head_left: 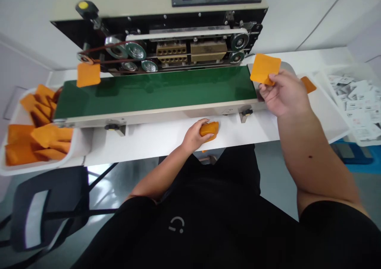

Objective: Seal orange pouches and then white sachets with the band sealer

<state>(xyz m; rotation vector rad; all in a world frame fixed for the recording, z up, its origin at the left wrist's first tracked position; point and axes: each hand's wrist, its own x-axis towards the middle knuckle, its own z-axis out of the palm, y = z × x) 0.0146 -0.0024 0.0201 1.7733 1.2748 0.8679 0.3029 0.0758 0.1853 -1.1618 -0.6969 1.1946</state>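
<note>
"Grip readings, relative to the green belt (166,88)?"

"Your right grip (284,90) pinches one orange packet (264,67) near its lower corner, at the belt's right end. Your left grip (195,137) is closed round a packet stack (210,129), in front of the belt."

"Risks?"

"Corner pinch: packet may swivel askew. Loosened left grip: stack could fan across the desk (149,136)."

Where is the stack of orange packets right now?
At the head view's centre, the orange stack is in the left hand, in front of the green conveyor belt.
</note>
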